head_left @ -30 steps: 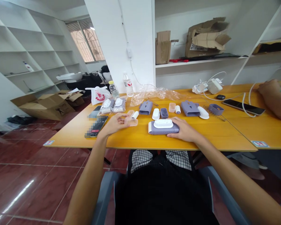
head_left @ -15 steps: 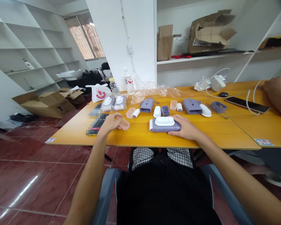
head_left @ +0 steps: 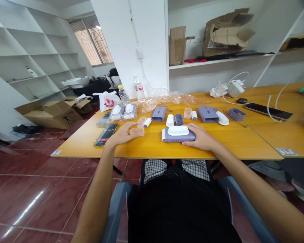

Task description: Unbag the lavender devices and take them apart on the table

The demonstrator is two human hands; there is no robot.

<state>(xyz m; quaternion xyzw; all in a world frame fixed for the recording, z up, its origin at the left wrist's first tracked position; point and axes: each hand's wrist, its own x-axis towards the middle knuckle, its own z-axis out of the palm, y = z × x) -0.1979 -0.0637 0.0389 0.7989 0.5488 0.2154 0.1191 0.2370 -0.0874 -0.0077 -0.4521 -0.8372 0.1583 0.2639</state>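
My left hand (head_left: pixel 122 134) pinches a translucent pinkish cup (head_left: pixel 137 132) just above or on the table, fingers at its left end. Right behind that cup lie a second pinkish cup (head_left: pixel 142 120) and a small white cylinder (head_left: pixel 148 122) with a purple end. My right hand (head_left: pixel 200 136) is closed around the right end of a purple-and-white case (head_left: pixel 178 137) lying on its side. A white bristled brush head (head_left: pixel 178 130) rests on top of it. Behind the case are another white brush head (head_left: pixel 170 120) and a small purple tray (head_left: pixel 178 119).
Two purple housings (head_left: pixel 158 114) (head_left: pixel 207 114), a white oval piece (head_left: pixel 223 118), a purple ring (head_left: pixel 237 114) and springs lie along the back. Bagged units (head_left: pixel 129 112), bottles (head_left: pixel 139 89) and plastic film (head_left: pixel 172 98) stand behind; phones (head_left: pixel 106 134) (head_left: pixel 268 111) lie at both sides.
My left hand drew the pinkish cup leftward and toward me, then moved slightly back right. My right hand stays on the case. A co-worker's hand at the right has left the view.
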